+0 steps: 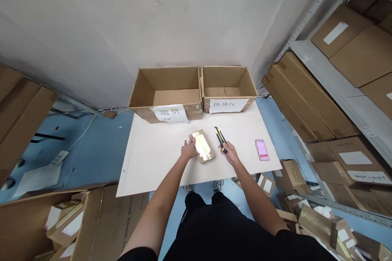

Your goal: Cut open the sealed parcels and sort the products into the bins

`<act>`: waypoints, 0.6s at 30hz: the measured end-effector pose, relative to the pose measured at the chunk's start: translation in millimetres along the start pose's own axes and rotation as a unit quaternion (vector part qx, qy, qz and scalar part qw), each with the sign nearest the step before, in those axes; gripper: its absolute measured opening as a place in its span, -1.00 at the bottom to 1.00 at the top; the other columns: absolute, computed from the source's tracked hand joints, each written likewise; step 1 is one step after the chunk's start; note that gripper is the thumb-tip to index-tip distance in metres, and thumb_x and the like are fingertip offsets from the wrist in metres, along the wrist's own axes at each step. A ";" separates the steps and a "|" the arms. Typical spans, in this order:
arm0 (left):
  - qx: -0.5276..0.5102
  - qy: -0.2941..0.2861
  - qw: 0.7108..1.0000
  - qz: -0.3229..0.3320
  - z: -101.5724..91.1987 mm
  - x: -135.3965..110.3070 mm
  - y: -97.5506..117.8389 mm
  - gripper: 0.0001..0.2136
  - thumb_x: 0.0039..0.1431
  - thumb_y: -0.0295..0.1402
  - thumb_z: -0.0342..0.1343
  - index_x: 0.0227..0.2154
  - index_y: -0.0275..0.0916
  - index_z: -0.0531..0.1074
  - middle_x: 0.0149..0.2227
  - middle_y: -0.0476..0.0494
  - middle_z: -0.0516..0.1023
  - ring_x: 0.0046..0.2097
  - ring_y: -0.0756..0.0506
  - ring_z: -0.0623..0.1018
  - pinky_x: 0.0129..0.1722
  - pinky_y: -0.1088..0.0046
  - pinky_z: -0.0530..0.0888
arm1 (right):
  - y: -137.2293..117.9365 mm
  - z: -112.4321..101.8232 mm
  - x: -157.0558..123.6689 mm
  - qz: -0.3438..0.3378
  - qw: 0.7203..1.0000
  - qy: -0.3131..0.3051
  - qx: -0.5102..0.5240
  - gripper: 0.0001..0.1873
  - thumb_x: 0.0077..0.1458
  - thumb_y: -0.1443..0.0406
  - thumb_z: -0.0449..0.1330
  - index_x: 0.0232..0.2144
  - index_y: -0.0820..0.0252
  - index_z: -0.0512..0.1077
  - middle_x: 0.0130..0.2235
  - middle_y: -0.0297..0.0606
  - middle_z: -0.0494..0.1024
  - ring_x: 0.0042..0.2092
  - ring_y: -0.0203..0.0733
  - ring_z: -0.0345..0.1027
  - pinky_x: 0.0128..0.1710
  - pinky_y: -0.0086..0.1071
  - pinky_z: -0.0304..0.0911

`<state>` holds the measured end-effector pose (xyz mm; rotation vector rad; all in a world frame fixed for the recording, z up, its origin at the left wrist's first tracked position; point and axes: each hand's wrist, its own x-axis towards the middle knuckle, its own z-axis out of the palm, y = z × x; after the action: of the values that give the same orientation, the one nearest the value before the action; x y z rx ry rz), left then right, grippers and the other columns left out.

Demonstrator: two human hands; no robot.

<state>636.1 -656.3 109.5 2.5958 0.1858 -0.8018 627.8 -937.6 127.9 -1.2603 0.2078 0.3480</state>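
Observation:
A small cardboard box [203, 147] with shiny clear tape over its top lies flat on the white table [153, 151]. My left hand [190, 149] grips its left side, fingers at the upper edge and thumb near the lower one. Right of the box, my right hand [229, 151] is closed round a black and yellow utility knife [221, 140]. The knife points up and to the left, away from me, with its tip apart from the box. Part of its handle is hidden by my fingers.
Two open cartons with paper signs, a wider left one [192, 111] and a right one [249, 103], stand along the table's back. A blurred pink item [262, 149] lies at right. Box-filled shelving [330, 77] flanks the right; a large carton [107, 220] holds parcels lower left.

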 end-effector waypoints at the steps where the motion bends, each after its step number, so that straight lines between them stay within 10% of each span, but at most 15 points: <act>1: -0.002 0.004 1.000 0.003 1.0 0.3 0.3 0.13 -0.09 0.04 0.46 0.52 -0.02 0.03 0.60 -0.31 -0.26 0.54 -0.59 -0.06 0.29 -0.16 0.35 | 1.2 6.6 -2.7 -0.002 1.000 0.000 0.006 -0.47 0.06 -0.16 0.37 -0.31 0.07 0.31 -0.30 -0.25 0.64 -0.52 -0.32 0.30 -0.49 -0.38 0.29; 10: 0.050 -0.005 0.999 0.011 3.6 -2.7 0.7 0.21 -0.01 0.01 0.42 0.56 0.03 -0.25 0.61 -0.11 -0.33 0.55 -0.51 -0.11 0.37 -0.03 0.30 | 17.5 61.5 13.2 0.014 0.984 -0.012 -0.177 -0.45 0.11 -0.08 0.28 0.01 0.02 0.25 -0.18 -0.32 0.66 -0.52 -0.24 0.47 -0.54 -0.39 0.37; 18: 0.066 -0.010 0.998 0.013 7.1 -0.9 0.7 0.21 0.03 0.08 0.40 0.55 0.12 -0.32 0.61 -0.05 -0.38 0.53 -0.51 -0.02 0.33 -0.01 0.34 | 21.8 104.9 38.1 -0.044 0.810 -0.079 -0.579 -0.33 0.31 0.35 0.08 0.43 -0.06 0.21 0.30 -0.25 0.51 0.19 0.00 0.48 0.16 -0.20 0.38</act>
<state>631.9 -659.9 105.0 2.7057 0.0974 -0.8575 651.3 -826.3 126.6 -2.4307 -0.2745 0.5221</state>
